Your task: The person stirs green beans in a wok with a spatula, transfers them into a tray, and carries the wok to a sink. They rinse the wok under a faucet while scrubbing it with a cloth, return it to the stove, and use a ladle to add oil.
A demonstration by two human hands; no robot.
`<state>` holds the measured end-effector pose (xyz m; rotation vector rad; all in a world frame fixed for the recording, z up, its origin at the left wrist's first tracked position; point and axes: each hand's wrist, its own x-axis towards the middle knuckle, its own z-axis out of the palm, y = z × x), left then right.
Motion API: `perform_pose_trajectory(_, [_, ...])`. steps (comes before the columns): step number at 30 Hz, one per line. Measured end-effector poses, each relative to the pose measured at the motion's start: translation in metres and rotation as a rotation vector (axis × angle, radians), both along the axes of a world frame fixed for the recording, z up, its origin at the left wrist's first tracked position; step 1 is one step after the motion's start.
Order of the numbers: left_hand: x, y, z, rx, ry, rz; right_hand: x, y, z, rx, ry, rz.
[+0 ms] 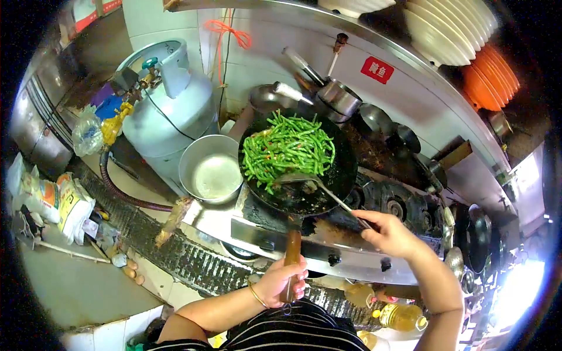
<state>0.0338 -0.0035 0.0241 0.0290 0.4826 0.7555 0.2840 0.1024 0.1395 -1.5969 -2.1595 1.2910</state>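
A black wok (345,169) sits on the stove with a heap of green beans (287,146) flecked with small red bits. My left hand (282,282) is closed around the wok's wooden handle (293,248). In my right hand (389,234) is the handle of a metal ladle (300,178); its bowl rests in the wok at the near edge of the beans. Left of the wok, touching or nearly so, stands a metal pot (213,172) with a pale inside.
A gas cylinder (170,111) with a hose (117,184) stands at the left. Saucepans (339,98) line the back of the stove, with burners (395,207) to the right. White bowls (448,29) and orange bowls (492,76) are stacked on the shelf. Oil bottles (404,317) stand low right.
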Motion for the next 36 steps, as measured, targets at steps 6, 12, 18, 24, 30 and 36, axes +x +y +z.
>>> perform_pose_trajectory(6, [0.003, -0.001, -0.009, 0.028, -0.027, 0.021, 0.012, 0.029, 0.05, -0.059, 0.116, -0.128])
perform_pose_trajectory(12, [0.002, 0.0, -0.007, 0.057, 0.021, 0.002, -0.035, 0.133, 0.004, 0.021, 0.126, -0.199])
perform_pose_trajectory(18, [0.003, -0.002, -0.01, 0.085, -0.005, 0.009, -0.065, 0.143, -0.024, 0.335, 0.048, 0.376])
perform_pose_trajectory(24, [0.004, -0.004, 0.0, 0.059, 0.062, 0.053, -0.032, 0.089, 0.035, 0.811, -0.697, 0.76])
perform_pose_trajectory(30, [0.001, -0.005, -0.011, 0.029, -0.04, 0.057, 0.032, 0.065, 0.066, 0.928, -0.844, 0.649])
perform_pose_trajectory(36, [-0.001, -0.004, -0.009, 0.013, 0.002, 0.033, 0.045, 0.036, 0.089, 0.865, -0.763, 0.46])
